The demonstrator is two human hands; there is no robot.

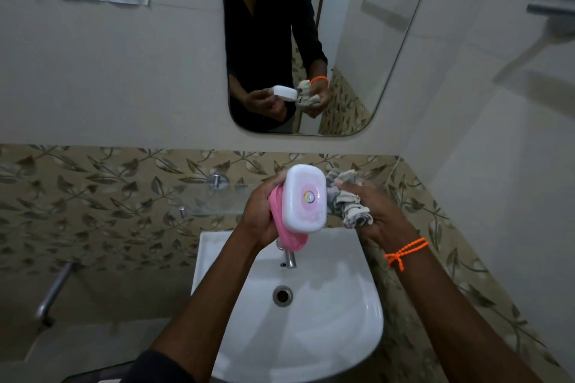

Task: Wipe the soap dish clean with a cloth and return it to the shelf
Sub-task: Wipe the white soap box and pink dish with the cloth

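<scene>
My left hand (259, 214) holds the soap dish above the basin: a white lid (306, 197) with a small round logo faces me, and the pink base (287, 227) sits behind it, hinged open. Just right of the dish, my right hand (378, 214) is closed on a crumpled grey-white cloth (348, 200) that touches the lid's right edge. A glass shelf (205, 200) on metal brackets runs along the leaf-patterned tiles behind and left of my hands.
A white wash basin (348, 314) with a drain and a chrome tap (290, 258) lies below my hands. The mirror (357, 40) above reflects the person. A metal pipe (53, 292) juts out at lower left. Towel bars are mounted at upper right.
</scene>
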